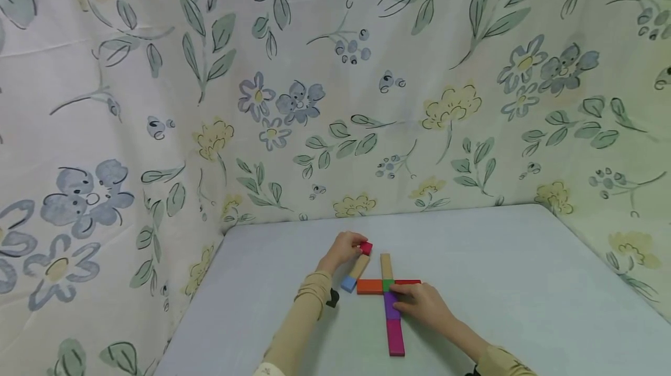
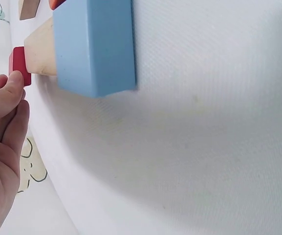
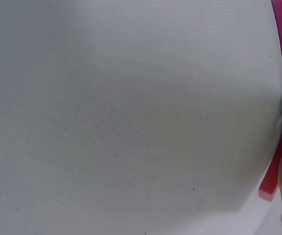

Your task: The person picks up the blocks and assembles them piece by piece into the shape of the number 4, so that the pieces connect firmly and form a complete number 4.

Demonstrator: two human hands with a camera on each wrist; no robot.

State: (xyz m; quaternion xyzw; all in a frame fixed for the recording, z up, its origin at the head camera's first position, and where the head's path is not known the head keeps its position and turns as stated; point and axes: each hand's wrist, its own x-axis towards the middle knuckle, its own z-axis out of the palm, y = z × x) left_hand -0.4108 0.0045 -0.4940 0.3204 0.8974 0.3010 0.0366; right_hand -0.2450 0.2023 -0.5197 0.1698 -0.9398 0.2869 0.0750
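Note:
With thumb and fingertips, my left hand [image 1: 346, 248] pinches a small red block [image 1: 366, 247], seen also in the left wrist view. That red block sits at the far end of a slanted plain wooden block [image 1: 359, 266], whose near end meets a blue block [image 1: 348, 284]. My right hand [image 1: 427, 306] rests over a cross of flat blocks, fingertips at the green block [image 1: 388, 286] and the purple block [image 1: 391, 305]. Its fingers partly cover a long red block [image 3: 272, 176] on the cross's right arm.
An orange block [image 1: 369, 287] forms the cross's left arm, a wooden block [image 1: 385, 265] its far arm, and a magenta block [image 1: 395, 338] its near end. The white table [image 1: 487, 254] ends against a floral cloth [image 1: 335, 102] behind and on both sides.

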